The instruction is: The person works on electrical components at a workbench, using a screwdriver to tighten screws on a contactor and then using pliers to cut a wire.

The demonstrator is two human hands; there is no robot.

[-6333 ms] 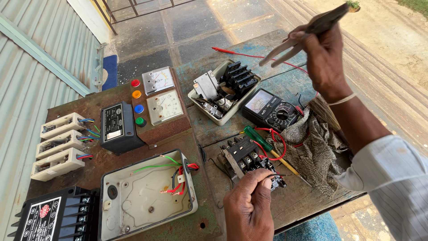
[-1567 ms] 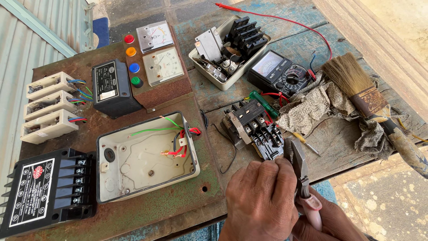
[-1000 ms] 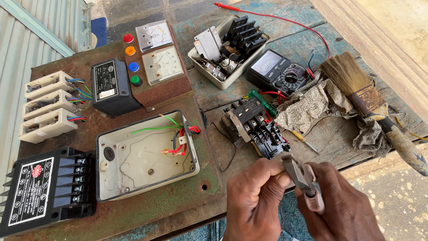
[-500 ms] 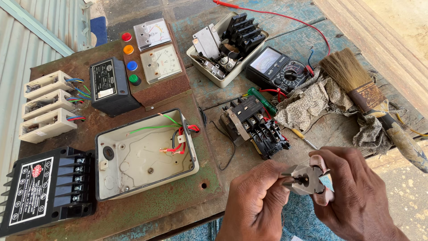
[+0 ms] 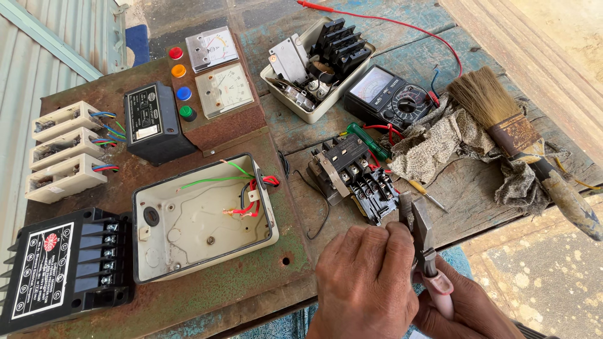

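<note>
Gripping pliers (image 5: 419, 238) by pink handles, right hand (image 5: 468, 307) curled below; left hand (image 5: 367, 276) knuckles-up, grip pinching pliers' neck.

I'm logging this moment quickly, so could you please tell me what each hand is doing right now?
Left hand: closed over the pliers, fingers against the jaws.
Right hand: closed on the pliers' pink handles.

A weathered wooden desk (image 5: 496, 207) with flaking blue paint stands in bright daylight. Corrugated metal wall (image 5: 38, 37) runs along the left; speckled concrete floor (image 5: 546, 263) lies at right.
</note>
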